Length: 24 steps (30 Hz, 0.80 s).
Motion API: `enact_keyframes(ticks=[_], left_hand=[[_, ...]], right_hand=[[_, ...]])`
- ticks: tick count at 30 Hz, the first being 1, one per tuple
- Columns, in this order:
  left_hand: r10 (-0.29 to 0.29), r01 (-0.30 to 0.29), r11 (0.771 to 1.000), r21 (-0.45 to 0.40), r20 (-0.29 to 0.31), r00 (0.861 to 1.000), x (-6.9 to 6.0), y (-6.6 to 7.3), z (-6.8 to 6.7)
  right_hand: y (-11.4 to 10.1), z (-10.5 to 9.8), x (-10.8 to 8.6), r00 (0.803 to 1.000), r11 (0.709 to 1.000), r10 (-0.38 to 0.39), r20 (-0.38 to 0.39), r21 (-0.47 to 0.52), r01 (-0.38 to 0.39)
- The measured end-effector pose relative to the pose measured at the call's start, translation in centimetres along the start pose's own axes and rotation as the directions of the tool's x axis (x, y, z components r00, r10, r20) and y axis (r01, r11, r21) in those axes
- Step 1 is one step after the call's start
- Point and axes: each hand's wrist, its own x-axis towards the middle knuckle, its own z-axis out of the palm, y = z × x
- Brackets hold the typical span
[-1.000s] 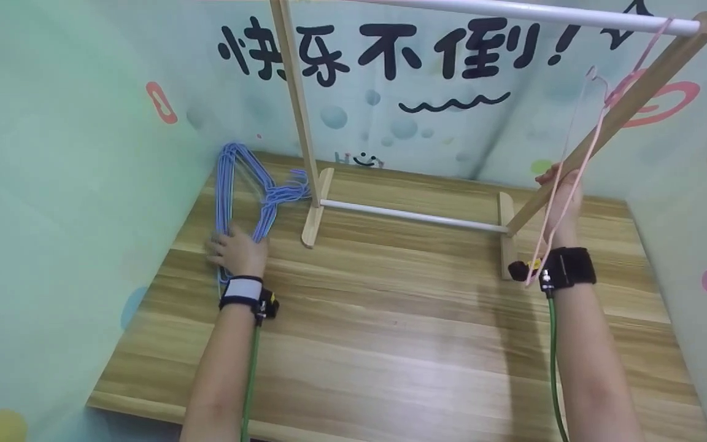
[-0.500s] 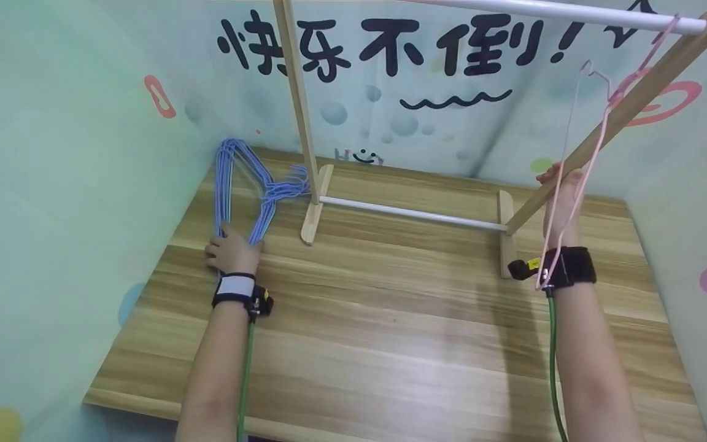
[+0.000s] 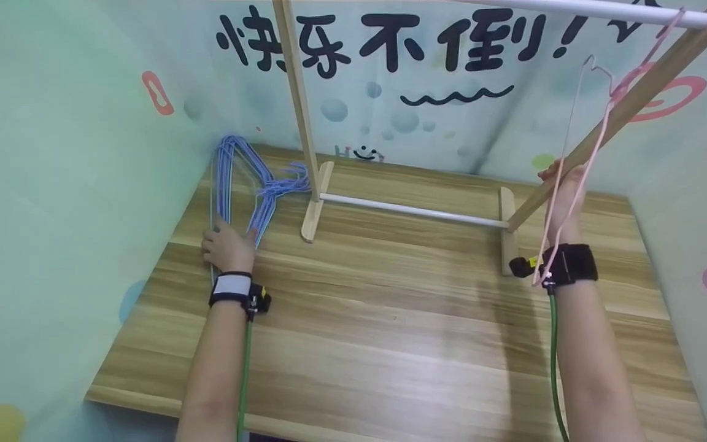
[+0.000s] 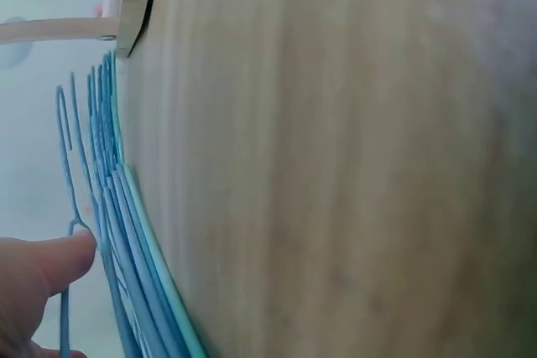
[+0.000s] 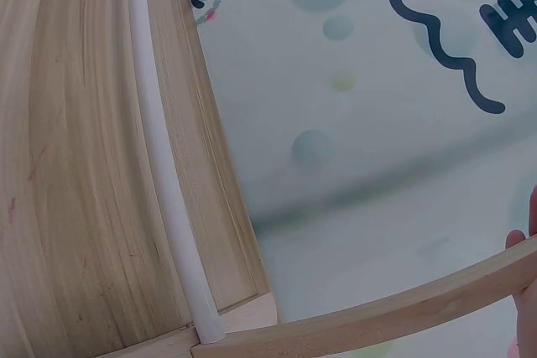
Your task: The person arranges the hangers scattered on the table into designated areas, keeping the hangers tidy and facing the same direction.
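Several blue wire hangers (image 3: 223,178) lie stacked on the table's left side, hooks pointing to the rack. At the near part of the stack, my left hand (image 3: 229,245) pinches the top hanger (image 4: 65,312). In the left wrist view that hanger stands slightly apart from the others, the thumb (image 4: 67,262) against it; the other fingers are mostly hidden. On the right, my right hand (image 3: 567,190) grips the slanting right post (image 3: 605,132) of a wooden clothes rack, fingertips showing past it. A pink wire hanger (image 3: 582,178) hangs from the top rod (image 3: 611,8), in front of my right wrist.
The rack's left post (image 3: 297,92) rises beside the hanger hooks. A white lower rod (image 3: 415,210) joins the two feet. Printed cloth walls (image 3: 53,184) close in the wooden table (image 3: 390,344) at the back and sides. A green cable runs from each wrist camera.
My left hand has shifted slightly left and taken hold of the top hanger, whose long side now stands off to the left of the stack. The right hand stays on the post.
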Motion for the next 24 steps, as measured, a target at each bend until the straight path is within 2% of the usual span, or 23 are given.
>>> enact_keyframes(ticks=[6, 10, 17, 22, 24], left_hand=[[0.034, -0.039, 0.996, -0.075, -0.074, 0.997, -0.3, 0.5, -0.7], [0.056, -0.069, 0.986, -0.154, -0.087, 0.995, -0.7, 1.2, -2.0], [0.143, -0.188, 0.932, -0.311, -0.162, 0.976, -1.9, 2.8, -5.1], [0.164, -0.222, 0.908, -0.356, -0.185, 0.969, -2.8, 4.2, -6.9], [0.17, -0.232, 0.898, -0.374, -0.192, 0.967, -3.2, 4.7, -7.5]], right_hand=[[-0.2, 0.2, -0.1, 1.0, 1.0, 0.015, 0.003, 0.004, -0.015], [0.0, 0.0, 0.1, 1.0, 1.0, 0.007, 0.003, -0.01, -0.007], [0.0, 0.1, 0.4, 0.996, 0.997, 0.08, -0.05, 0.004, -0.08], [0.0, 0.1, 0.4, 0.994, 0.995, 0.095, -0.056, 0.0, -0.096], [0.1, 0.1, 0.3, 0.996, 0.997, 0.077, -0.05, -0.004, -0.078]])
